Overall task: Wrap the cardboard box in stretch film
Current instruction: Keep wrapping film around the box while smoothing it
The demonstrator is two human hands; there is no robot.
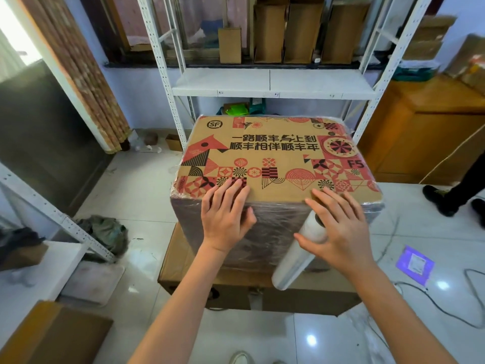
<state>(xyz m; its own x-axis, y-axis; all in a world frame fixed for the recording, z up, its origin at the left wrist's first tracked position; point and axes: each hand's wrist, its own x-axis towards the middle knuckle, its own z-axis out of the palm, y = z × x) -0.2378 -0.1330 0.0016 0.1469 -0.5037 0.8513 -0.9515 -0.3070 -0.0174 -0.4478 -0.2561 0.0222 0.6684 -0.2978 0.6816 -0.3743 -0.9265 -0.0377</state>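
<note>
A large cardboard box (275, 158) with red and black printed patterns stands in the middle of the view on a flatter brown box (210, 279). Clear stretch film covers its near side and edges. My left hand (225, 214) lies flat over the box's near top edge, fingers straight on the film. My right hand (338, 227) rests with spread fingers on the top end of a roll of stretch film (299, 256), which leans against the box's near side.
White metal shelving (273, 82) with upright cartons stands behind the box. A wooden cabinet (420, 132) is at the right, with another person's legs (456, 190) beside it. Cables and a purple label lie on the tiled floor at right. More boxes sit at lower left.
</note>
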